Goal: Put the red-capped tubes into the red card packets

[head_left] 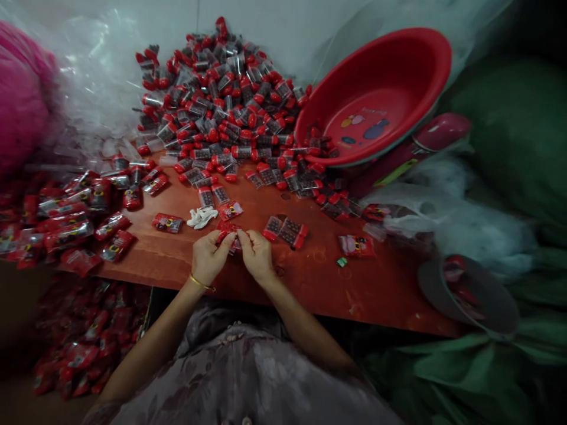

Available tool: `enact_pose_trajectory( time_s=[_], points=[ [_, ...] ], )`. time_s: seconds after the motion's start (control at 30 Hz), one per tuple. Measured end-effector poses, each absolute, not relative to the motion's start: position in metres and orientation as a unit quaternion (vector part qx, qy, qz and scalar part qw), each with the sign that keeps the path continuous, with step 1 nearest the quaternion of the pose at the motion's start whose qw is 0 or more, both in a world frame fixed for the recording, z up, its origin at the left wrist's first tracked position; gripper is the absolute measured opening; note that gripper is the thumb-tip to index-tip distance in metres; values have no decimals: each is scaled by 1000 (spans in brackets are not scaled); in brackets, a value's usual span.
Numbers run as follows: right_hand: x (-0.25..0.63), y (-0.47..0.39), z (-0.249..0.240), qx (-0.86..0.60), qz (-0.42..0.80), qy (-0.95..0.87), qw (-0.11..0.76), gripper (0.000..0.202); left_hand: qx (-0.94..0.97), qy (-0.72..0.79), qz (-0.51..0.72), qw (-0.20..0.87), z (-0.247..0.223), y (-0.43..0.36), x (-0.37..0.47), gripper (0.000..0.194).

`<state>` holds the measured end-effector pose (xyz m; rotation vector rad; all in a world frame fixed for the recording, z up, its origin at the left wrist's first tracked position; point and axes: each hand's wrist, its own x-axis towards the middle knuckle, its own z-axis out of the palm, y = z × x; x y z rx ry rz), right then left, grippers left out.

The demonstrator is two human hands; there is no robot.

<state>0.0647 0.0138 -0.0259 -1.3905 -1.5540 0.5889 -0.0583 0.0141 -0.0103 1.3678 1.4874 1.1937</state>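
Observation:
Both hands pinch a small red printed plastic packet (228,226) near the table's front edge. My left hand (208,258), with a gold bangle at the wrist, grips its left side between thumb and fingers. On the opposite side my right hand (257,256) closes thumb against fingers; the fingertips partly cover the packet. Just beyond lie another red packet (230,211) and a crumpled white bundle (202,218). Right of my right hand rest small clear tubes with red ends and dark contents (292,232). A filled red packet (167,222) lies to the left.
A tall heap of red-capped tubes (221,106) stands at the back, beside a tilted red basin (376,88). Filled packets (66,218) pile up at the left, with more below the edge. At the right are a flat packet (357,245) and a grey container (481,295).

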Motion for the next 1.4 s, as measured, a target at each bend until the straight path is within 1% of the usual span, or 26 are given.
enact_pose_trajectory(
  time_s=[0.07,0.17,0.27,0.37,0.47,0.5,0.57,0.63,0.7,0.77,0.87,0.97,1.2,1.3,1.4],
  points=[
    [64,13,-25,-552,243,-636,481,34,497,575,492,424,-14,14,-55,27],
    [64,13,-25,-554,243,-621,499,33,404,531,529,524,-13,13,-49,32],
    [65,13,-25,-571,216,-630,480,35,297,515,522,612,-7,12,-46,44],
    [80,18,-22,-550,189,-688,434,38,205,525,514,646,-1,15,-49,44],
    [119,28,-17,-509,160,-759,373,30,171,513,514,666,0,19,-57,42],
    [135,32,-16,-508,143,-778,340,32,173,508,511,672,0,20,-59,41],
    [165,40,-16,-517,121,-806,260,48,187,501,505,677,-1,21,-61,39],
    [185,46,-15,-516,114,-826,194,53,200,501,503,675,-3,20,-58,39],
    [192,50,-14,-504,105,-843,154,47,207,505,502,671,-4,18,-54,41],
    [190,52,-11,-492,92,-855,133,42,205,505,497,675,-4,16,-52,42],
    [183,56,-9,-480,87,-867,105,41,188,501,486,692,-1,14,-56,43],
    [178,60,-13,-464,100,-875,94,34,177,497,489,694,3,13,-62,44],
    [172,58,-22,-465,128,-868,118,29,164,498,465,713,-2,14,-64,38],
    [173,51,-20,-466,129,-863,148,25,156,498,459,719,-6,15,-62,38],
    [176,38,-15,-472,121,-850,199,24,150,492,467,719,-7,16,-60,36]
  ],
)
